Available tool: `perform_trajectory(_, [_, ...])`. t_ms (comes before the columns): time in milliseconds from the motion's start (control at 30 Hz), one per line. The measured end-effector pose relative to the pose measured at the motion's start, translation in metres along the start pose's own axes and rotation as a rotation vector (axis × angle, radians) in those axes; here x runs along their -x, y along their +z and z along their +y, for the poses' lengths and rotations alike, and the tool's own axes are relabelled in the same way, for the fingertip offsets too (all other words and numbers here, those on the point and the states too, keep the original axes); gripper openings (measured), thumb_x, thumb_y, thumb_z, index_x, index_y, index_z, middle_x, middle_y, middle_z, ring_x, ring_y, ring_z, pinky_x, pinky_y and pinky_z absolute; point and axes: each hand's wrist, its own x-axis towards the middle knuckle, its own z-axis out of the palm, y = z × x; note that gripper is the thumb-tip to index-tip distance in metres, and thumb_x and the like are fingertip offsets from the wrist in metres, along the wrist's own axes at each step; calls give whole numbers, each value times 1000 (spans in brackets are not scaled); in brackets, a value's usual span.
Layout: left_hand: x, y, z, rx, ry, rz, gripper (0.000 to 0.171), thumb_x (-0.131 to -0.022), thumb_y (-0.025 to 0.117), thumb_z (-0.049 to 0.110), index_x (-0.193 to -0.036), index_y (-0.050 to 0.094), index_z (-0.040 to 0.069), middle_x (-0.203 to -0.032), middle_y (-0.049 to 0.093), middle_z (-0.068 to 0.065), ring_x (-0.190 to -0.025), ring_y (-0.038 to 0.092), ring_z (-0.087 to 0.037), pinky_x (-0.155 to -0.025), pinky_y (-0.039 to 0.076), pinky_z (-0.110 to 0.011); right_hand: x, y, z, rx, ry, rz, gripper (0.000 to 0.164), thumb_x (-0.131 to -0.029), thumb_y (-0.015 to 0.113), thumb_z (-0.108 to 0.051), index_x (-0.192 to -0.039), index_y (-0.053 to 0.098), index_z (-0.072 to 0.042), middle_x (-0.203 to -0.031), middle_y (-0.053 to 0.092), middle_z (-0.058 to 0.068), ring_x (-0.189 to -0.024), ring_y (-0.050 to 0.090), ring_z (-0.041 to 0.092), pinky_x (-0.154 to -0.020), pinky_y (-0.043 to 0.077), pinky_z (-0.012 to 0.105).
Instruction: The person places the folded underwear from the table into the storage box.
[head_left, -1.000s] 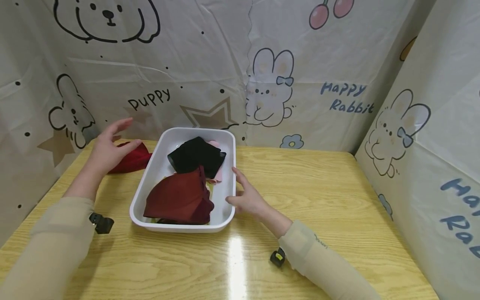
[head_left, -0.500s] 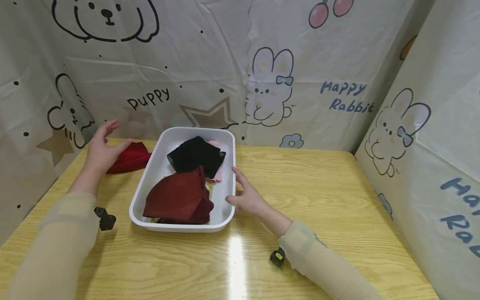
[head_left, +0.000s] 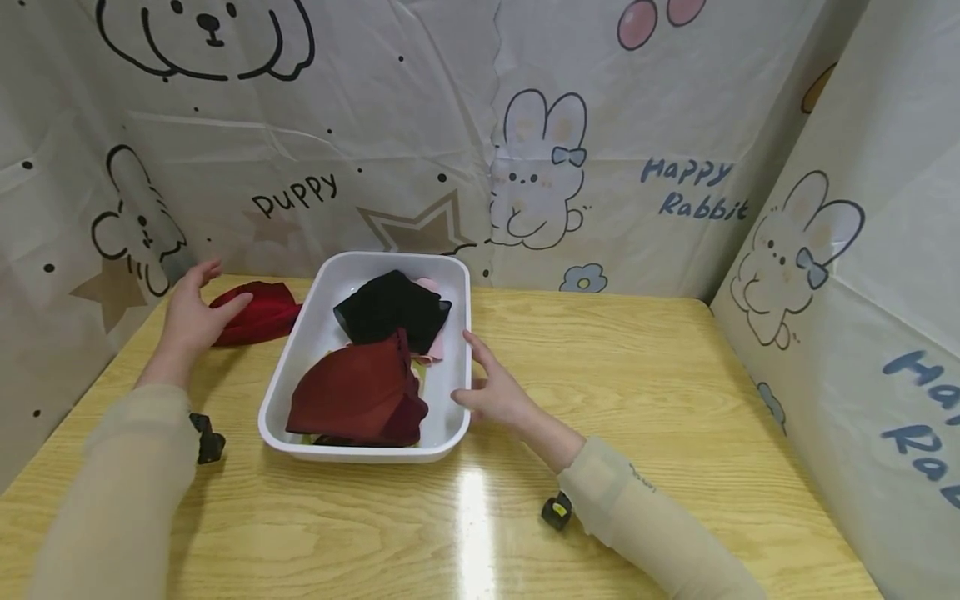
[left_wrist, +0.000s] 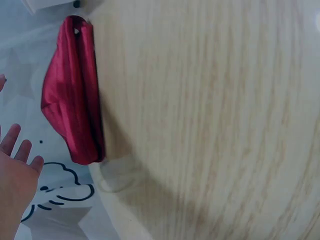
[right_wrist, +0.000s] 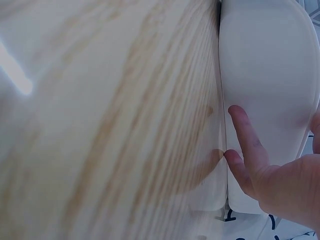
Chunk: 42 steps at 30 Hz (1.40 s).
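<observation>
A white tub (head_left: 459, 293) (right_wrist: 265, 80) stands on the wooden table (head_left: 615, 367), holding a dark red garment (head_left: 358, 398), a black cloth (head_left: 390, 310) and a bit of pink fabric (head_left: 433, 290). My right hand (head_left: 495, 390) (right_wrist: 272, 175) rests with straight fingers against the tub's right wall. A red folded cloth (head_left: 255, 312) (left_wrist: 72, 95) lies on the table left of the tub. My left hand (head_left: 191, 312) (left_wrist: 15, 175) hovers open just left of that cloth, fingers spread, holding nothing.
Patterned sheets (head_left: 420, 142) wall in the table at the back, left and right. A small black device sits at each wrist, on the left (head_left: 206, 437) and on the right (head_left: 557, 510). Bare wood stretches right of the tub.
My left hand has drawn back to the left and lowered, leaving the red cloth more exposed. The right hand and the tub have stayed put.
</observation>
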Motion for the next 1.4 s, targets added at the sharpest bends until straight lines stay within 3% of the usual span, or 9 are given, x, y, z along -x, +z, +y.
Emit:
perform_trajectory(267, [-5, 6, -13, -20, -35, -52, 89, -88, 57, 52, -152, 12, 10, -152, 19, -25, -139, 15, -46, -109, 18, -64, 0, -2, 0, 8, 14, -8, 94, -80, 66, -4, -151, 13, -36, -157, 16, 5, -108, 56, 29, -55, 53, 31])
perform_trajectory(567, [-5, 9, -31, -69, -70, -117, 95, -87, 57, 53, -151, 7, 3, -150, 17, -31, -135, 19, -50, -108, 21, -64, 19, 0, -28, -9, 37, -35, 90, -82, 63, -1, -152, 14, -30, -157, 15, 11, -112, 54, 32, -66, 56, 41])
perform_trajectory(767, [-6, 11, -33, -69, -108, -130, 97, -87, 55, 55, -151, 4, 3, -151, 13, -32, -135, 18, -51, -107, 20, -64, 19, 0, -27, -10, 6, -48, 90, -81, 62, 0, -152, 12, -24, -156, 15, 14, -103, 56, 27, -59, 54, 36])
perform_trajectory(1000, [-6, 10, -31, -37, -190, -88, 94, -89, 47, 59, -151, 2, 3, -152, 11, -32, -137, 16, -49, -108, 20, -63, 7, -3, -13, -6, -2, -51, 93, -80, 62, -1, -153, 9, -25, -157, 13, 15, -107, 56, 30, -59, 56, 39])
perform_trajectory(1167, [-7, 9, -32, -68, -229, -105, 99, -87, 48, 61, -150, 1, 1, -149, 14, -35, -135, 20, -51, -107, 23, -63, -2, -3, 2, -17, -6, -35, 94, -79, 64, -3, -152, 10, -29, -157, 14, 11, -108, 56, 31, -58, 56, 38])
perform_trajectory(1400, [-7, 10, -33, -78, -240, -139, 103, -85, 52, 60, -149, 1, -3, -144, 22, -39, -130, 28, -51, -106, 27, -62, -2, -2, 4, -23, -15, -25, 94, -79, 64, -4, -151, 12, -32, -156, 17, 8, -109, 56, 32, -58, 57, 35])
